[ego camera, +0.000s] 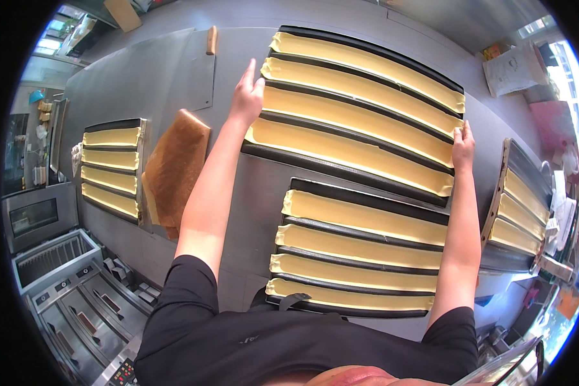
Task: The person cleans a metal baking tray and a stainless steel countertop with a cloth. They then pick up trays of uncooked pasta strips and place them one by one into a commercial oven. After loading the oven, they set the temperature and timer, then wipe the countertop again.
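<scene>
My left hand is at the left end of a black channelled baking tray, fingers straight and thumb at its edge. At the opposite end, my right hand holds the tray, thumb on top. Its long troughs are lined with pale yellow dough whose ends overhang slightly. Nearer my body, a second such tray lies on the metal table, partly hidden by my right forearm. Beyond my left forearm is a brown slab, perhaps a baked sheet; its exact kind is unclear.
Another lined tray lies far left, and one more sits at the right. A wooden handle rests at a metal sheet's corner. A pale sack stands upper right. Metal kitchen equipment fills the lower left.
</scene>
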A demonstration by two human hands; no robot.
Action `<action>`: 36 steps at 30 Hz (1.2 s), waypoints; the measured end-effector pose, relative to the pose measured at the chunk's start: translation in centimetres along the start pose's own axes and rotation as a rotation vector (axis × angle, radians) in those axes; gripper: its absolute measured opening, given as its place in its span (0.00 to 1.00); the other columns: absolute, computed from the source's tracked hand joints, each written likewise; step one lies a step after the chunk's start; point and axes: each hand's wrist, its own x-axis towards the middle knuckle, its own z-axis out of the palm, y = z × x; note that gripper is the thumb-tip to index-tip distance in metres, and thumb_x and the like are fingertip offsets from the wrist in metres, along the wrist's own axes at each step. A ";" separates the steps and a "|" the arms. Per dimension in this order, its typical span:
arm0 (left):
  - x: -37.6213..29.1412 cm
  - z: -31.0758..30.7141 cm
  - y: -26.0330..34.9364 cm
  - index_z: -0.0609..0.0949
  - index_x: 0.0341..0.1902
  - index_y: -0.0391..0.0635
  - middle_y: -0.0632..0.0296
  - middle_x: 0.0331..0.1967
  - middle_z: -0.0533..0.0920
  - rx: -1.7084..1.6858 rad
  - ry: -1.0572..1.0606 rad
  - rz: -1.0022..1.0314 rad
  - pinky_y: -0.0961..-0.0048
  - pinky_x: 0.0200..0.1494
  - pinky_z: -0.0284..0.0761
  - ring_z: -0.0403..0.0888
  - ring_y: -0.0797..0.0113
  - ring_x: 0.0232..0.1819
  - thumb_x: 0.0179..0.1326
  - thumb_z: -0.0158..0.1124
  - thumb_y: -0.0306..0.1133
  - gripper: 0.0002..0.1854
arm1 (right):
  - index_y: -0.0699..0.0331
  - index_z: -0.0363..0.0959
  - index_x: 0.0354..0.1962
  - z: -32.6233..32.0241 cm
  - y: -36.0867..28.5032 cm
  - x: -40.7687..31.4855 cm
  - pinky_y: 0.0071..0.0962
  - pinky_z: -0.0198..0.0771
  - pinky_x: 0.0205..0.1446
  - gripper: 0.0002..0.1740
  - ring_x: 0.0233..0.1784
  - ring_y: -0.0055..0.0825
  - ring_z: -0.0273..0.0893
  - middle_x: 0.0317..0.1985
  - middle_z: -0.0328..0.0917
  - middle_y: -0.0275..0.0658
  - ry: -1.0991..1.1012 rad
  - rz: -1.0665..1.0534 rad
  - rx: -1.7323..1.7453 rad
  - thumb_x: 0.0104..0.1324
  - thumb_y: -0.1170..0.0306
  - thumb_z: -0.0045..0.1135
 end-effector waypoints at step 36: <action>10.8 3.8 0.2 0.59 0.86 0.43 0.41 0.72 0.76 -0.005 -0.139 -0.094 0.65 0.65 0.78 0.82 0.55 0.63 0.67 0.49 0.34 0.41 | 0.80 0.50 0.78 1.5 -0.5 5.4 0.34 0.42 0.90 0.41 0.90 0.45 0.44 0.84 0.49 0.60 -0.043 -0.136 -0.338 0.80 0.59 0.47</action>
